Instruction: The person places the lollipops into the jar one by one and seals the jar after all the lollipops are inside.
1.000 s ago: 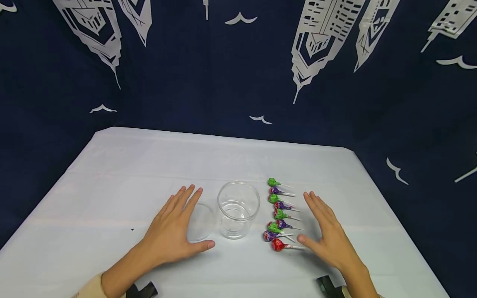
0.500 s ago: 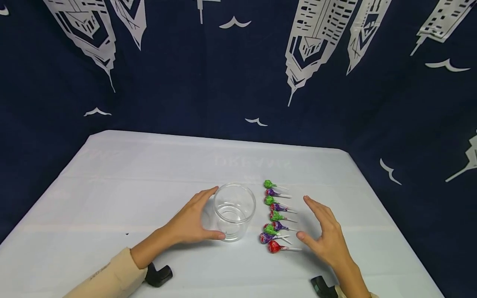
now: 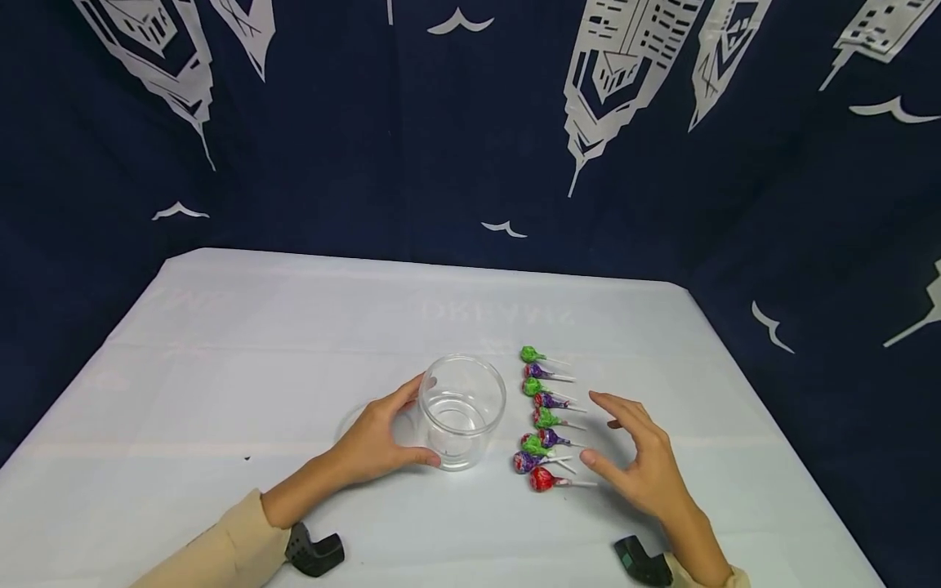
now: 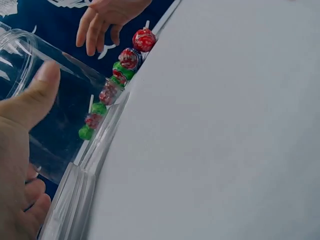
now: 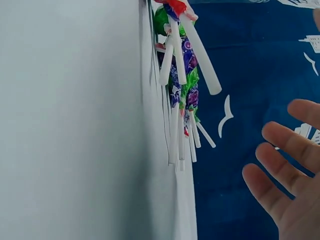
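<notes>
A clear, lidless jar (image 3: 463,420) stands upright near the middle of the white table. My left hand (image 3: 378,441) holds its left side, thumb at the front and fingers round the back. The left wrist view shows that thumb (image 4: 45,82) against the jar's wall. Beside the jar, partly hidden under this hand, lies a clear round lid (image 4: 70,200). To the right, several wrapped lollipops form a column, from a green lollipop (image 3: 531,354) down to a red lollipop (image 3: 541,479), sticks pointing right. My right hand (image 3: 647,461) hovers by the sticks, fingers spread and holding nothing.
A white cloth covers the table (image 3: 243,327), with a small dark speck (image 3: 247,458) on the left. Behind it hangs a navy curtain (image 3: 331,163) with white building prints. Black wrist devices (image 3: 316,554) sit at both cuffs.
My left hand has moved right from over the lid to the jar and taken hold of its side. The right hand has stayed near the lollipop sticks, its fingers bending slightly.
</notes>
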{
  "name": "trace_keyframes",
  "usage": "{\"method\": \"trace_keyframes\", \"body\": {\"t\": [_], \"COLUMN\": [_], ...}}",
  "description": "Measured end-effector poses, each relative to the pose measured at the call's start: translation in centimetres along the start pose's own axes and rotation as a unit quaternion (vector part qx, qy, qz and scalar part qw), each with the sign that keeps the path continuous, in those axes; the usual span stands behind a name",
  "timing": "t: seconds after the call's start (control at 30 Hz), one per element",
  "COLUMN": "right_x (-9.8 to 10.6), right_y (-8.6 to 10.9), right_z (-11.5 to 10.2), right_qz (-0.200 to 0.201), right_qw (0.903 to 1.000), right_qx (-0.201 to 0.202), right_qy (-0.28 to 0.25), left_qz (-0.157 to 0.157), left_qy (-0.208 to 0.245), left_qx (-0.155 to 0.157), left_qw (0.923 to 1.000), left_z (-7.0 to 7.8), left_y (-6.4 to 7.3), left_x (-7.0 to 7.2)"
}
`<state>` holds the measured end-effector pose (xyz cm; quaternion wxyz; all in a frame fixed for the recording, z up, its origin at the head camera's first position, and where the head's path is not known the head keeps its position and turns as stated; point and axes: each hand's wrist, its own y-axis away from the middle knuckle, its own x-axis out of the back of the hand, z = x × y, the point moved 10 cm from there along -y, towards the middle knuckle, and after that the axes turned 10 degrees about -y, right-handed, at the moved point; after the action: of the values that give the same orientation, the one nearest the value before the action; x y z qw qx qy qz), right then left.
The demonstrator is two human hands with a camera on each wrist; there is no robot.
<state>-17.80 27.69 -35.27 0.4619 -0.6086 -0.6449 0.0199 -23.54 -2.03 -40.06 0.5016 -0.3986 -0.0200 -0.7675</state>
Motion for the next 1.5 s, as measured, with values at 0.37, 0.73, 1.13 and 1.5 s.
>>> {"method": "trace_keyframes", "body": {"t": [0.37,0.73,1.13,1.5], "right_x": [-2.3,-2.3,-3.6,-4.0], "right_y": [0.5,1.4,2.3,2.5], "right_z": [1.3,2.1,2.8,2.8], "right_qz": [-0.113,-0.166,-0.228,-0.238], "right_qw": [0.983,0.971,0.9536,0.9507], "right_qx": [-0.062,-0.107,-0.12,-0.119], "right_qy": [-0.131,-0.135,-0.156,-0.16], "left_qz": [-0.033,-0.033,-0.04,-0.038], "left_qy": [-0.034,-0.042,-0.043,-0.044], "left_qx": [-0.003,0.0,0.002,-0.003], "left_qw": [0.9989,0.9986,0.9983,0.9983], "left_z": [0.0,-0.2,-0.2,-0.1], "left_y": [-0.3,-0.2,0.0,0.0], "left_x": [-0.6,-0.6,-0.9,-0.8]}}
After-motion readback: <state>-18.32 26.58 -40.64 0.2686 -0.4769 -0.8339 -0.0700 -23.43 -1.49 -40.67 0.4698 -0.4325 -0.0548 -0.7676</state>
